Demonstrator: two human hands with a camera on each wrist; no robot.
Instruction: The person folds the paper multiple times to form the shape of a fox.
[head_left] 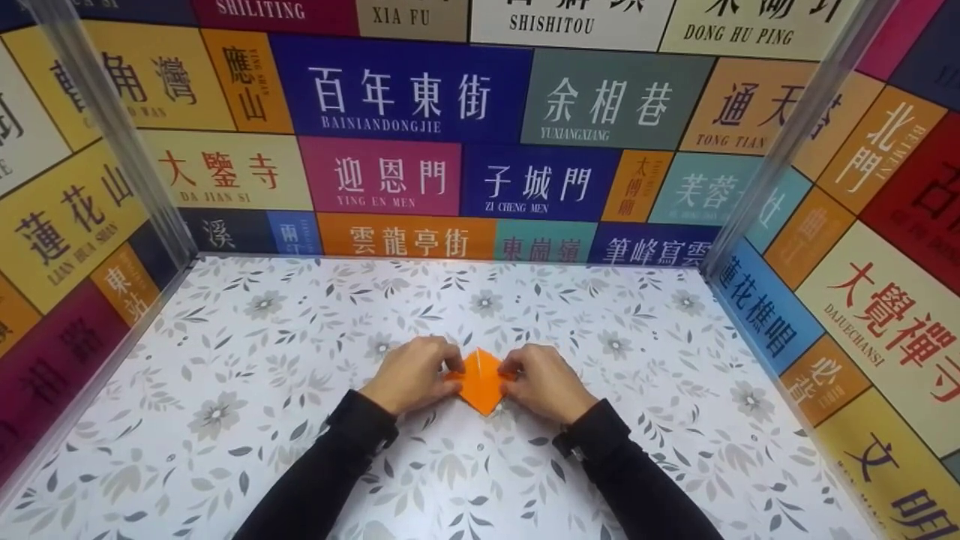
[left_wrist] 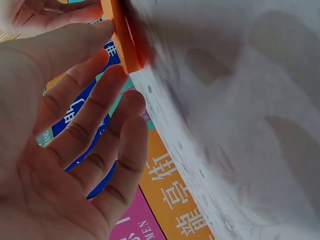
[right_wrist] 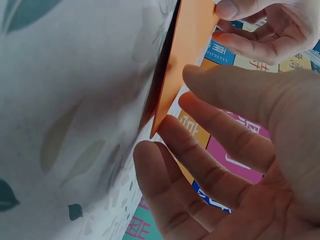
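A small orange folded paper, roughly diamond-shaped, lies in front of me between both hands in the head view. A short pale line marks its upper part. My left hand pinches its left corner; in the left wrist view the thumb lies against the orange paper. At the right corner, my right hand pinches it with thumb and fingers. The right wrist view shows the paper edge-on, tilted slightly off the tabletop, its lower tip beside the fingertips.
The white table carries a grey leaf and flower print. Panels with colourful place-name signs stand behind it and on both sides. Clear upright strips run up the back corners. Dark sleeves cover both forearms.
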